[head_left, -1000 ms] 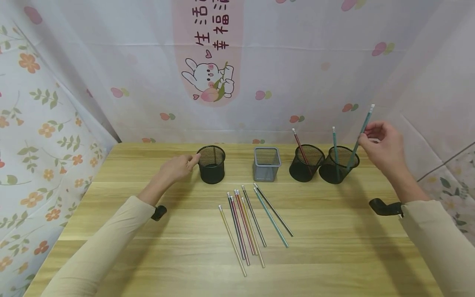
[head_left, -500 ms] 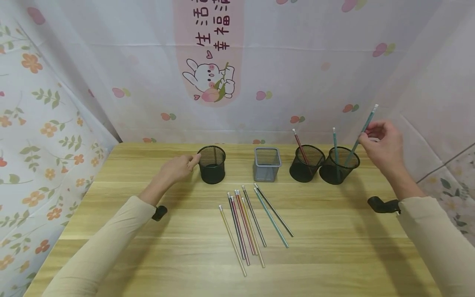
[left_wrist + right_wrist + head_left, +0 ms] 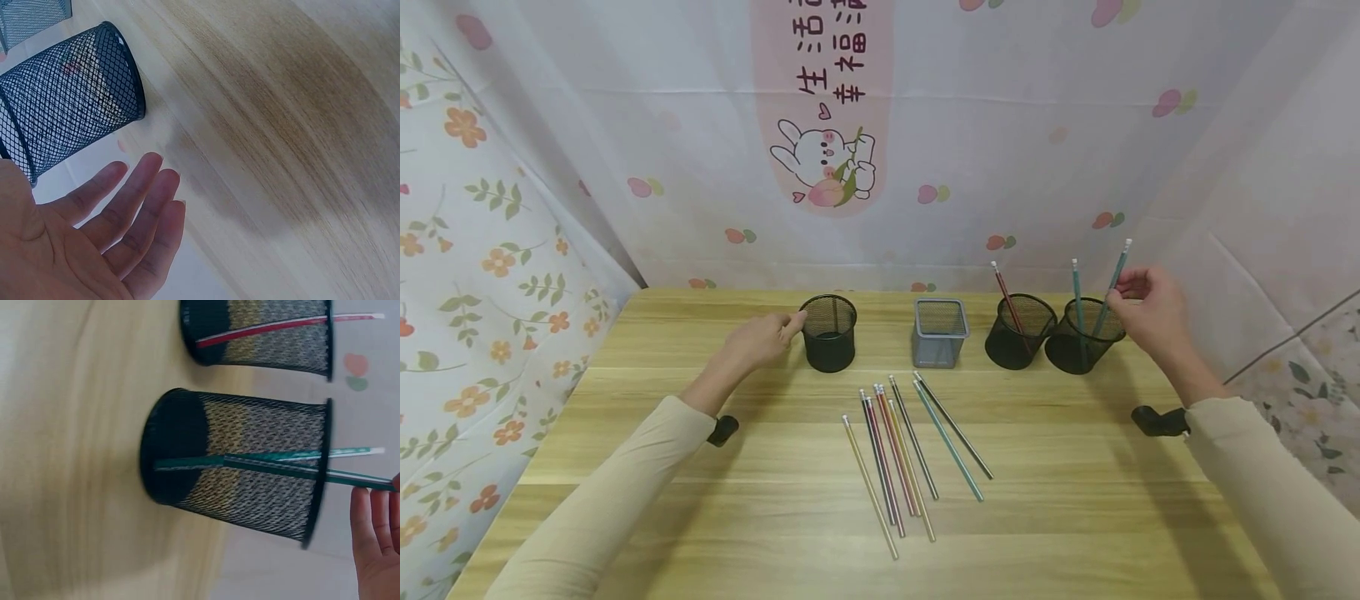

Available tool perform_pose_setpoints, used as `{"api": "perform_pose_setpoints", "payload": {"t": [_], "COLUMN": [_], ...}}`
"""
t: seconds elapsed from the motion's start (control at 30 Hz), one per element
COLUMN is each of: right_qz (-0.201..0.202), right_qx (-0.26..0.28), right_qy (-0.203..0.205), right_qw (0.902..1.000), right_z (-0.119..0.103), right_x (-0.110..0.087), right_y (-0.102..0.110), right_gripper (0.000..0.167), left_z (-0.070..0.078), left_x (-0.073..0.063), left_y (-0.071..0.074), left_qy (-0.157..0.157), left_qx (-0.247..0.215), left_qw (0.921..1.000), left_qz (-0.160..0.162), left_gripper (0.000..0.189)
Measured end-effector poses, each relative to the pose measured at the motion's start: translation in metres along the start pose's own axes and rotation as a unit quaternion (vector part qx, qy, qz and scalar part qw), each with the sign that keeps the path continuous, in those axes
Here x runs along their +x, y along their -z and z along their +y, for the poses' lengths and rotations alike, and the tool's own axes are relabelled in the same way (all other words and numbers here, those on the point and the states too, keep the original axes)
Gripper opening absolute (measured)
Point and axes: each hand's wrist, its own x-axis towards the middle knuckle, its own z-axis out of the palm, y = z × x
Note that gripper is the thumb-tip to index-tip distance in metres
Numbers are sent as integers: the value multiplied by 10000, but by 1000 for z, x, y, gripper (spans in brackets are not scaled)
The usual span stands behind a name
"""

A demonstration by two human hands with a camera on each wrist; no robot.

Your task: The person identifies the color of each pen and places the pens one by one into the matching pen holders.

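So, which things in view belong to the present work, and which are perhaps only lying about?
Probably part of the work:
teal pencil held by the right hand
rightmost black cup around its lower end
leftmost black cup by the left hand
middle black cup with a red pencil
square grey cup
loose pencils

Seems only backdrop:
rabbit-print curtain
flowered cloth

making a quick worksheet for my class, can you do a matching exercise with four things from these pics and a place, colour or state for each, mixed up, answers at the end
Things
1. right hand
2. square mesh pencil cup
3. left hand
4. rightmost mesh pencil cup

Descriptions
A. at the left side of the leftmost mesh pencil cup
B. pinching a teal pencil
C. black, with two teal pencils inside
D. grey, with no pencil inside

Pairs: 1-B, 2-D, 3-A, 4-C
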Motion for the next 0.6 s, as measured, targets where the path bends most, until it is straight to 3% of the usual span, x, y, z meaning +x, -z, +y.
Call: {"api": "perform_pose_setpoints", "payload": {"t": [0.3, 0.47, 0.6], "right_qz": [-594, -483, -167], "right_qx": [-193, -83, 134], "right_qy": [96, 196, 115], "right_qw": [9980, 9986, 9997], "right_z": [9, 5, -3], "right_x": [-7, -11, -13], "right_y": [-6, -5, -5], "right_gripper": [22, 22, 23], "left_z": [-1, -1, 0], "left_x": [1, 0, 0], "left_y": [-1, -1, 0], "left_qy": [21, 10, -15], "left_qx": [36, 74, 71], "left_qw": [10000, 10000, 10000], "left_qz": [38, 32, 8], "left_gripper": [74, 79, 77]}}
